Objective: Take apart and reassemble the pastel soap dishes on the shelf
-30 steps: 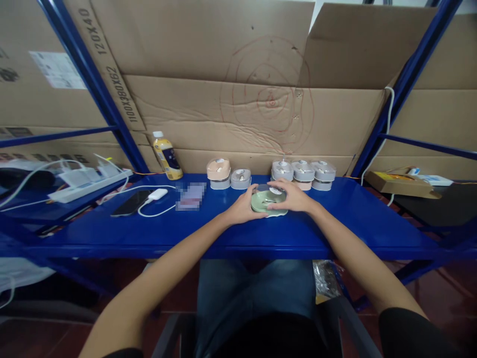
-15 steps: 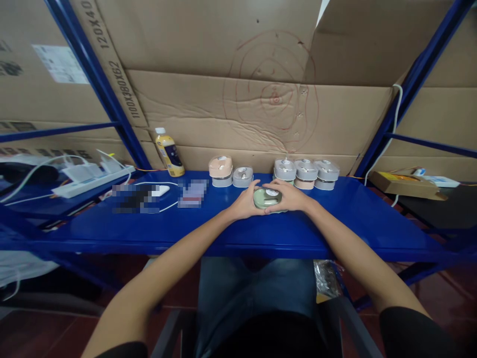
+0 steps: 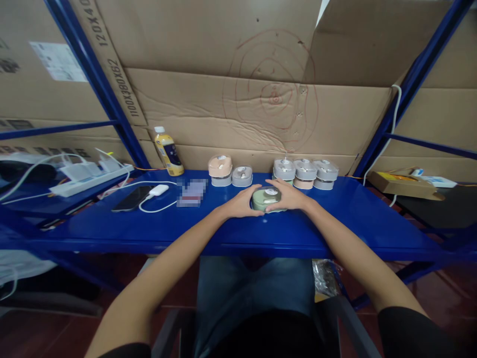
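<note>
A small green rounded box with a clear lid [image 3: 266,200] stands at the middle of the blue table, a round pale sticker on its top. My left hand [image 3: 241,203] curves around its left side, thumb at the front and fingers behind. On the opposite side my right hand [image 3: 291,196] grips it, with the thumb near the front edge. Behind my hands, a grey box with a clear lid [image 3: 242,176] sits alone beside a stack topped by a peach box [image 3: 220,167]. To the right, stacked grey-topped boxes [image 3: 305,170] stand in a row.
A yellow bottle [image 3: 170,153] stands at the back left of the blue table [image 3: 179,226]. Nearby lie a phone [image 3: 132,198], a white charger [image 3: 158,190] with cables, and a blurred-out item [image 3: 192,193]. A cardboard wall [image 3: 179,104] rises behind; blue posts flank it.
The left hand's fingers have loosened and shifted slightly left on the green box. The right hand has barely moved. The stacked boxes have stayed put.
</note>
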Demonstrator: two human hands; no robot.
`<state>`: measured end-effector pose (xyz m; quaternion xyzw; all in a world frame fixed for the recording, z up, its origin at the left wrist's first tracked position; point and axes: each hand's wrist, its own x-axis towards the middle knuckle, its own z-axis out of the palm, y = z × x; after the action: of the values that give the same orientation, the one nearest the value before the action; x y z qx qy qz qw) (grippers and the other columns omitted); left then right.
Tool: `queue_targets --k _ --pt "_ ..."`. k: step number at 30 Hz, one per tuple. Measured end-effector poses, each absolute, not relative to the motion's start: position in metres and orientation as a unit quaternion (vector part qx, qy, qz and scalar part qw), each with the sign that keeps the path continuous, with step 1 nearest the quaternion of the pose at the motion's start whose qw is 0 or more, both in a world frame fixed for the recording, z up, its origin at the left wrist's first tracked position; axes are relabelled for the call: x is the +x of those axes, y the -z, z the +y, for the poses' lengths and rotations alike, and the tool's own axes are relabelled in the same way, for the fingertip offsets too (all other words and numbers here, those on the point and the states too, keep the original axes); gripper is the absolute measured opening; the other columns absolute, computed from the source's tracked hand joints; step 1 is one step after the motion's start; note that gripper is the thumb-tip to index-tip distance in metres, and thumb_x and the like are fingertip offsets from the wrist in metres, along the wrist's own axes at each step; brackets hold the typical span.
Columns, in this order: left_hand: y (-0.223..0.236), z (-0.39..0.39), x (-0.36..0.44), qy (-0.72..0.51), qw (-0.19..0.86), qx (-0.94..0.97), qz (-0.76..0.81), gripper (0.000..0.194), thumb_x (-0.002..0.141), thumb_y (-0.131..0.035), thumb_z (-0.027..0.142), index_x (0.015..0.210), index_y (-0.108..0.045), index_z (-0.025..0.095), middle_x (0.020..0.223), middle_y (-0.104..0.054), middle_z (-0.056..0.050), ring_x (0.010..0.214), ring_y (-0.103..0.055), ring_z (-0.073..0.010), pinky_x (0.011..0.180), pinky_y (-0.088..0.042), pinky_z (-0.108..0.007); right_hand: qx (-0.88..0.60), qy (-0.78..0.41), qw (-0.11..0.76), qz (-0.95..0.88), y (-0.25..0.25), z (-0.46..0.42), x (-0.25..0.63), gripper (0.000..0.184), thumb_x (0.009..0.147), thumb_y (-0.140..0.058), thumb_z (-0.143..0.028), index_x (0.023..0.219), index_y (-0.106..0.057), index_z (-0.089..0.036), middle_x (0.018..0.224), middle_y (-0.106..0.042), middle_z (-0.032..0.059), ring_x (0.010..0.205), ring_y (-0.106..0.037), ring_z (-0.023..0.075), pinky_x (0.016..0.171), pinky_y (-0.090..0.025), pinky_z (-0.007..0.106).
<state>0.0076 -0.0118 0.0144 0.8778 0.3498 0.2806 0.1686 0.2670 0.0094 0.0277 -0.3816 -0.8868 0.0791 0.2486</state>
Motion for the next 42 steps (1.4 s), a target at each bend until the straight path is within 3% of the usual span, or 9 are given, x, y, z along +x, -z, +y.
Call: queue_targets --k 3,7,12,16,20,26,33,37,42 --pt "-0.020 -0.026 -0.006 -0.240 0.101 0.884 0.389 0.086 0.083 -0.078 0.051 0.156 -0.045 0.020 0.150 -0.057 -0.018 0.136 -0.058 -0.0399 0.115 -0.047 -0.054 -0.395 -0.043 0.284 -0.873 -0.026 0.011 0.273 0.113 0.063 -0.091 -0.072 0.158 -0.050 -0.025 0.147 -0.055 0.0185 0.142 -0.052 0.0423 0.119 -0.043 0.061" --pt "-0.026 -0.041 -0.007 -0.222 -0.025 0.856 0.466 0.062 0.094 -0.068 0.048 0.149 -0.056 0.022 0.130 -0.061 -0.017 0.122 -0.064 -0.0396 0.104 -0.053 -0.052 -0.413 0.004 0.292 -0.863 -0.026 0.011 0.276 0.081 0.077 -0.088 -0.056 0.145 -0.060 -0.022 0.135 -0.061 0.0164 0.131 -0.059 0.0395 0.114 -0.048 0.059" --pt "-0.033 -0.019 0.023 -0.184 -0.103 0.859 0.467 0.046 0.096 -0.068 0.042 0.130 -0.067 0.010 0.128 -0.059 -0.025 0.125 -0.057 -0.0454 0.107 -0.047 -0.055 -0.414 0.033 0.339 -0.844 -0.032 0.004 0.272 0.040 0.090 -0.074 -0.043 0.125 -0.071 -0.022 0.116 -0.068 0.0128 0.112 -0.066 0.0338 0.102 -0.055 0.053" --pt "-0.039 0.018 0.051 -0.160 -0.126 0.857 0.473 0.042 0.094 -0.070 0.037 0.124 -0.070 0.007 0.130 -0.060 -0.027 0.129 -0.052 -0.0481 0.111 -0.041 -0.059 -0.428 0.039 0.412 -0.804 -0.039 0.002 0.277 0.027 0.093 -0.065 -0.040 0.109 -0.073 -0.020 0.105 -0.071 0.0116 0.094 -0.068 0.0291 0.092 -0.057 0.048" --pt "-0.040 0.045 0.065 -0.160 -0.121 0.840 0.504 0.046 0.093 -0.069 0.033 0.130 -0.066 0.005 0.134 -0.060 -0.029 0.132 -0.050 -0.0476 0.112 -0.037 -0.060 -0.454 0.037 0.439 -0.774 -0.041 0.004 0.285 0.023 0.092 -0.064 -0.040 0.100 -0.073 -0.021 0.097 -0.072 0.0099 0.081 -0.067 0.0254 0.082 -0.057 0.044" --pt "-0.032 0.056 0.042 -0.163 -0.119 0.817 0.540 0.099 0.079 -0.082 0.053 0.155 -0.042 0.003 0.158 -0.042 -0.036 0.150 -0.032 -0.0550 0.120 -0.026 -0.066 -0.451 0.019 0.435 -0.779 -0.040 0.003 0.283 0.023 0.092 -0.063 -0.041 0.094 -0.073 -0.020 0.093 -0.073 0.0095 0.081 -0.067 0.0249 0.079 -0.056 0.043" --pt "-0.018 -0.002 0.004 -0.161 -0.094 0.850 0.492 0.081 0.090 -0.070 0.053 0.152 -0.045 0.007 0.162 -0.041 -0.034 0.154 -0.033 -0.0534 0.123 -0.024 -0.068 -0.445 0.010 0.431 -0.785 -0.041 0.003 0.281 0.021 0.093 -0.063 -0.038 0.092 -0.073 -0.020 0.088 -0.072 0.0081 0.079 -0.067 0.0236 0.079 -0.055 0.041" --pt "-0.019 -0.067 -0.006 -0.207 -0.077 0.887 0.405 0.070 0.093 -0.068 0.048 0.149 -0.049 0.010 0.160 -0.045 -0.029 0.152 -0.040 -0.0474 0.125 -0.030 -0.063 -0.391 -0.033 0.405 -0.826 -0.039 -0.004 0.276 0.039 0.089 -0.075 -0.052 0.112 -0.075 -0.021 0.108 -0.074 0.0107 0.098 -0.071 0.0276 0.092 -0.058 0.046" --pt "-0.027 -0.099 -0.007 -0.270 0.025 0.922 0.276 0.049 0.100 -0.064 0.039 0.145 -0.052 0.023 0.152 -0.055 -0.016 0.147 -0.049 -0.0320 0.124 -0.043 -0.050 -0.294 -0.099 0.280 -0.908 -0.036 -0.021 0.260 0.111 0.060 -0.095 -0.066 0.155 -0.053 -0.028 0.164 -0.046 0.0148 0.152 -0.045 0.0393 0.122 -0.042 0.057"
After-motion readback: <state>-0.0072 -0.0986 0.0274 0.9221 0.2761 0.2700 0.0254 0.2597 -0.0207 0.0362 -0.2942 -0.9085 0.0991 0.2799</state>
